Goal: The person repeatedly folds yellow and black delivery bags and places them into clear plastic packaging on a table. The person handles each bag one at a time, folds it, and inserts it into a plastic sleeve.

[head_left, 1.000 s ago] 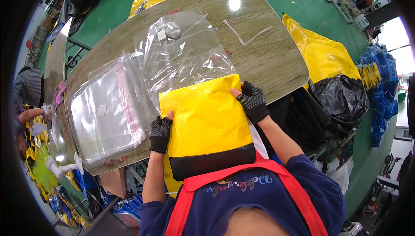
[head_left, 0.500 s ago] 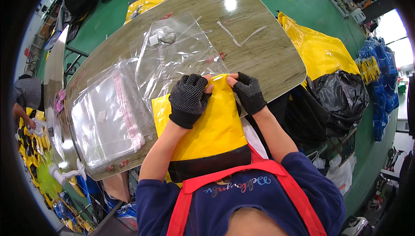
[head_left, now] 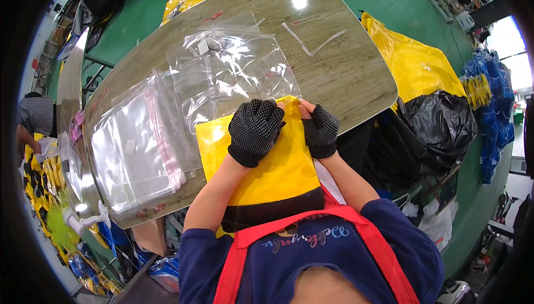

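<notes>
A folded yellow piece (head_left: 283, 176) of smooth, shiny material with a black band (head_left: 278, 209) along its near end lies against my front and over the table edge. My left hand (head_left: 257, 131), in a black dotted glove with bare fingertips, is closed on its far edge. My right hand (head_left: 321, 130), gloved alike, pinches the far right corner with thumb and fingers. Just beyond both hands a crinkled clear plastic bag (head_left: 233, 76) lies flat. Left of the yellow piece is a stack of clear plastic bags (head_left: 130, 154) with a pinkish strip.
The wood-patterned table (head_left: 345, 76) has a bent clear strip (head_left: 309, 52) on it. Right of it stand a large yellow bundle (head_left: 411, 59) and a black plastic bag (head_left: 439, 126). A white fan (head_left: 72, 220) stands at left. Another person's arm (head_left: 28, 140) shows at the far left.
My left hand has shifted right along the far edge, nearer my right hand, its fingers curled further over. The clear bag beyond has crumpled somewhat differently.
</notes>
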Available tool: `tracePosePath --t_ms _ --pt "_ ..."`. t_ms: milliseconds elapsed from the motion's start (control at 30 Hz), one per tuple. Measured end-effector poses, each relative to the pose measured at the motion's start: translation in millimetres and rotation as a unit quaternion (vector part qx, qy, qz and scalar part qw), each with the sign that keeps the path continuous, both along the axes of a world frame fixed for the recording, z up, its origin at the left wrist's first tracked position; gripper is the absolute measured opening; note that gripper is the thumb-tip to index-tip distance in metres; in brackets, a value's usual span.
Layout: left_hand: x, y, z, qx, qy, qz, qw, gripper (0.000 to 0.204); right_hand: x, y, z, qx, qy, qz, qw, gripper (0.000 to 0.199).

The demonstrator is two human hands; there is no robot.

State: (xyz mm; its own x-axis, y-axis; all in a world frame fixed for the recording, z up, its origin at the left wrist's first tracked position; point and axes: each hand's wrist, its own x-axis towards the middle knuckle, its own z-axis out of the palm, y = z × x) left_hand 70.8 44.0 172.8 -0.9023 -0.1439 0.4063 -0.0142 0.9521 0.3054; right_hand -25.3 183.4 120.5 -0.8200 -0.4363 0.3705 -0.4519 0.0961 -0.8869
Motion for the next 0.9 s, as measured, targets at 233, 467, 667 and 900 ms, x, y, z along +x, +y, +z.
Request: tracePosePath --t_ms 233,467,667,900 --pt "-10 2 2 0.07 0.074 0.088 0.991 0.021 -2 -23 16 -0.005 -0.112 0.02 0.993 0.013" --pt "-6 0 -3 0.05 0.071 0.03 0.996 0.025 2 -15 12 -0.025 -0.089 0.035 0.995 0.01" --pt "-26 2 0 0.037 0.074 0.017 0.996 0.026 1 -2 9 0.034 -0.02 -0.004 0.999 0.009" --pt "-12 6 7 -0.025 0.035 -0.019 0.999 0.033 2 -4 13 0.028 -0.027 0.043 0.998 0.009"
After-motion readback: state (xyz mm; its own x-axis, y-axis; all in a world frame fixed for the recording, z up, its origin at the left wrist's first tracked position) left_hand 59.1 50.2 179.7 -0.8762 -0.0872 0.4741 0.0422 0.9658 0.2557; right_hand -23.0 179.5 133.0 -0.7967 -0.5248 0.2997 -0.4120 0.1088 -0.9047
